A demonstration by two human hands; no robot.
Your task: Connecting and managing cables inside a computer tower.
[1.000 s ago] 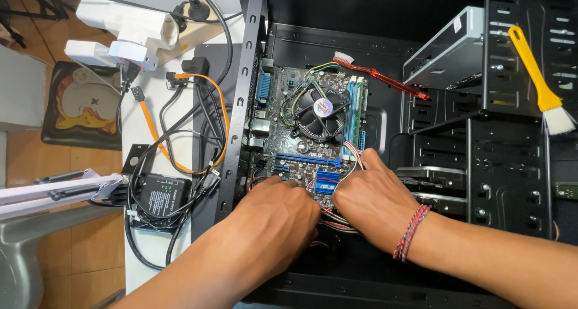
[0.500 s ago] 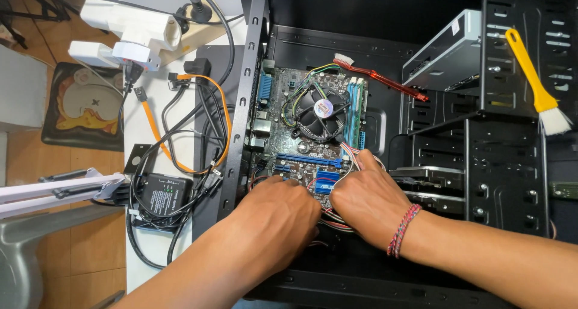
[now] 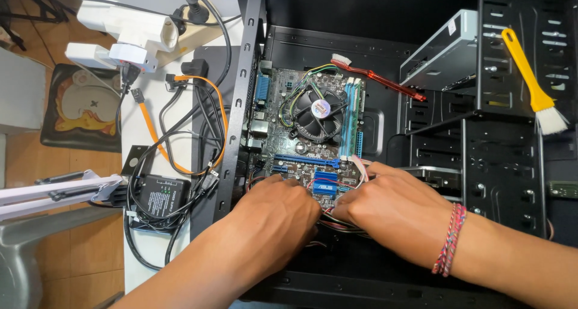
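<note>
1. A black power adapter [image 3: 161, 196] lies among tangled black and orange cables [image 3: 198, 128] on the white table [image 3: 158, 113].
2. The left hand [image 3: 278, 216] is curled, fingertips pressed onto the motherboard's lower edge; what it grasps is hidden.
3. The green motherboard [image 3: 283, 134], with round black fan [image 3: 317, 111] and blue slots, lies flat inside the open black computer case [image 3: 373, 50].
4. The right hand [image 3: 397, 211], wrist braceleted, pinches thin coloured wires [image 3: 337, 223].
5. A yellow brush [image 3: 533, 80] rests on the drive cage.

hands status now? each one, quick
Left hand: curled, fingertips down among the wires at the motherboard; grip cannot be told.
Right hand: same spot, grip hidden.
</note>
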